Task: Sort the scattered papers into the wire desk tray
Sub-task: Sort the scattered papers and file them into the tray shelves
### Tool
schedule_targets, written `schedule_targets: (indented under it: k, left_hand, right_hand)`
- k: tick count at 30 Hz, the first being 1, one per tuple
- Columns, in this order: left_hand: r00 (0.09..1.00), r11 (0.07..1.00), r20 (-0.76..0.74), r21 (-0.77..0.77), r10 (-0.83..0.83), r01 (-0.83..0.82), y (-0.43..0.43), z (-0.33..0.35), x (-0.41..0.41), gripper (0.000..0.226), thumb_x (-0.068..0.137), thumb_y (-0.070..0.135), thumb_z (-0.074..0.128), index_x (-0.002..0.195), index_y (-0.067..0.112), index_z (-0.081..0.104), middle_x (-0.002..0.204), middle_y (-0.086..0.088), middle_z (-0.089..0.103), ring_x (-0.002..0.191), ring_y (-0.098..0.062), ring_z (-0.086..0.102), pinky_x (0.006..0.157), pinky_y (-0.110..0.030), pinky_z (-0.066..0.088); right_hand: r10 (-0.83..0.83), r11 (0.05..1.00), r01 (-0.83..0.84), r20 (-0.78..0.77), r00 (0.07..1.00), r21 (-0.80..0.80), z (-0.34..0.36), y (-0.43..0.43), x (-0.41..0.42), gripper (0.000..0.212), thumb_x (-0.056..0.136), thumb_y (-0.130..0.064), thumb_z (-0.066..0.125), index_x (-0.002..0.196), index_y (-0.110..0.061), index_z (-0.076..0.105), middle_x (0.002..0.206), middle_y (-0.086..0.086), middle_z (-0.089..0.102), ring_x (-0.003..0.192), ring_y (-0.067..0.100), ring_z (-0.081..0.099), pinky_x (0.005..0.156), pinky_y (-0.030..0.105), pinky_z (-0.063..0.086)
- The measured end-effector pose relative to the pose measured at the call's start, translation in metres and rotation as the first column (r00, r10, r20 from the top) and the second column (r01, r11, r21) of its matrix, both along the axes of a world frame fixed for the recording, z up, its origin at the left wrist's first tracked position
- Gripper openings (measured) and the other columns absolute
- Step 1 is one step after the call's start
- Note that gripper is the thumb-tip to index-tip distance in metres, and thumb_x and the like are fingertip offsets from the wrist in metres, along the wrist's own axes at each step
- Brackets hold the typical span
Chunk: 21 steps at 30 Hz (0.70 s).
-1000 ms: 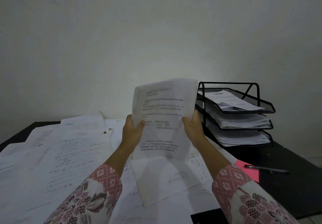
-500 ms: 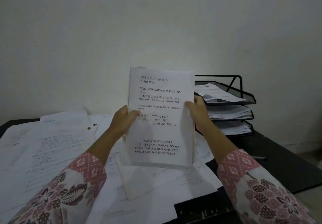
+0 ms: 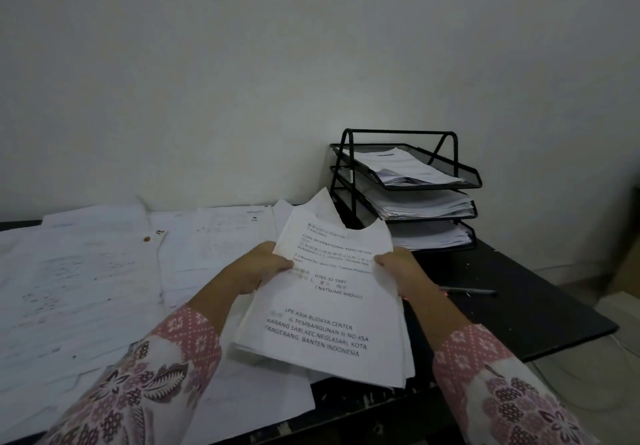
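Here, bench [image 3: 540, 292]: dark top, set against a plain pale wall [image 3: 242, 80].
Loose papers [image 3: 86, 281]: spread over the bench's left half up to its back edge.
Tray [image 3: 408, 181]: black wire, three tiers, back right corner, each tier holding sheets.
Pen [image 3: 467, 291]: near the right edge.
Stack of papers [image 3: 329, 306]: held tilted above the front edge, in front of the tray.
Left hand [image 3: 259, 268]: fingers curled on the stack's left side.
Right hand [image 3: 401, 268]: fingers gripping its right side.

Top sheet of the held stack of papers [image 3: 329, 302] reads "CORE INTERNATIONAL ASSOCIATION", then "0765-32-5997", "( NATSUME SHOUU)", and lower down "LPK ASIA BUDAYA CENTER", "JL PEMBANGUNAN III NO 45A", "KARANG SARI, KEC. NEGLASARI, KOTA TANGERANG, BANTEN INDONESIA". Its small lines, and print on the loose sheets [image 3: 86, 271] along the worktop's left edge, are too blurred to read.
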<state>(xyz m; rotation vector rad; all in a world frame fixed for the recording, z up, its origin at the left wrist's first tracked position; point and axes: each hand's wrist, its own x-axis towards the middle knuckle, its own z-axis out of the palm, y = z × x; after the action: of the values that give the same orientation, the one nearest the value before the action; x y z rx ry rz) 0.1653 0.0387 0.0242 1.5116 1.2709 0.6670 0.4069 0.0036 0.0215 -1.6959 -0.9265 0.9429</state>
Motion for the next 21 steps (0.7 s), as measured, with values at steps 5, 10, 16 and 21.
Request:
schedule_targets:
  k: [5, 10, 16, 21]
  left_hand:
    - [0.982, 0.993, 0.156, -0.026, -0.110, 0.115, -0.007, 0.001, 0.027, 0.023, 0.093, 0.003, 0.053, 0.113, 0.014, 0.056, 0.113, -0.006, 0.063, 0.100, -0.024, 0.063, 0.086, -0.039, 0.053]
    - [0.962, 0.977, 0.192, -0.051, -0.193, 0.206, -0.008, 0.002, 0.050, 0.019, 0.092, 0.003, 0.054, 0.100, 0.019, 0.056, 0.103, -0.003, 0.066, 0.092, -0.021, 0.064, 0.083, -0.039, 0.053]
    - [0.925, 0.933, 0.239, -0.136, -0.295, 0.333, -0.009, -0.003, 0.065, 0.019, 0.091, 0.003, 0.055, 0.107, 0.014, 0.056, 0.108, -0.007, 0.067, 0.095, -0.022, 0.066, 0.085, -0.033, 0.055]
    - [0.921, 0.918, 0.214, -0.161, -0.327, 0.363, -0.007, -0.013, 0.083, 0.024, 0.090, 0.002, 0.057, 0.112, 0.012, 0.054, 0.114, -0.007, 0.064, 0.100, -0.020, 0.064, 0.085, -0.030, 0.054]
  right_hand:
    - [-0.083, 0.996, 0.082, -0.029, 0.996, -0.043, 0.000, -0.002, 0.032, 0.038, 0.093, -0.006, 0.054, 0.127, 0.008, 0.046, 0.129, 0.020, 0.052, 0.118, 0.033, 0.049, 0.099, 0.038, 0.038]
    - [-0.170, 0.984, 0.166, -0.054, 0.984, -0.066, 0.005, -0.004, 0.064, 0.042, 0.093, -0.008, 0.054, 0.131, 0.008, 0.044, 0.133, 0.018, 0.048, 0.123, 0.034, 0.044, 0.102, 0.037, 0.034]
    - [-0.264, 0.964, 0.259, -0.100, 0.959, -0.060, 0.013, -0.007, 0.097, 0.046, 0.093, -0.008, 0.055, 0.134, 0.008, 0.042, 0.138, 0.019, 0.044, 0.127, 0.034, 0.039, 0.103, 0.040, 0.033]
    - [-0.299, 0.954, 0.297, -0.071, 0.952, -0.042, 0.008, -0.008, 0.117, 0.047, 0.092, -0.007, 0.056, 0.134, 0.009, 0.041, 0.132, 0.021, 0.047, 0.121, 0.034, 0.044, 0.102, 0.038, 0.034]
